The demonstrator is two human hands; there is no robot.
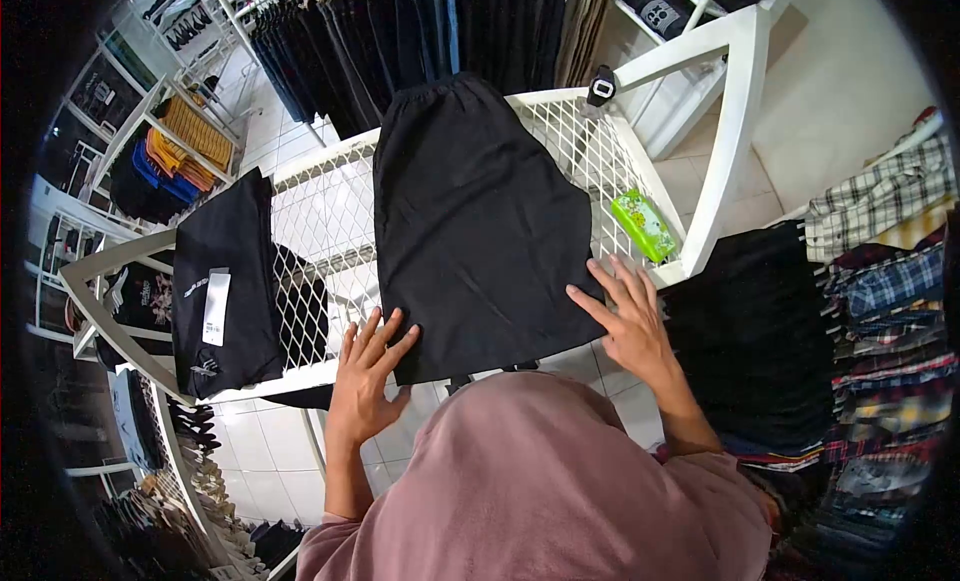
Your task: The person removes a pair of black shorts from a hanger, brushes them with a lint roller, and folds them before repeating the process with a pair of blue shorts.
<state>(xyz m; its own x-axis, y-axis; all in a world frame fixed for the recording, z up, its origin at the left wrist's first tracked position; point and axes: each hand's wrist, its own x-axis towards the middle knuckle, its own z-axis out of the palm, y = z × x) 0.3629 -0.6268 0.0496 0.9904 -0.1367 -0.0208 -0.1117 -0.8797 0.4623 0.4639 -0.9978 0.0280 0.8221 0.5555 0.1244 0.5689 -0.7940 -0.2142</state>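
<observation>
Rests left grip (366, 384) and right grip (634, 323), spread wide and grasping nothing, on near edges of a black garment (480, 231) lying flat on the mesh counter (325, 206), left of a green packet (643, 224).

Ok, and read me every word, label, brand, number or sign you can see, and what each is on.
Nothing here reads clearly enough to quote.
White tag on the folded black garment: print too small.
White lettering beside that tag: too blurred.
Green pack: print too small to read.
Watch: no readable digits.
Dark clothing at upper right: white print, unreadable.
Spread black garment: no lettering visible.
</observation>
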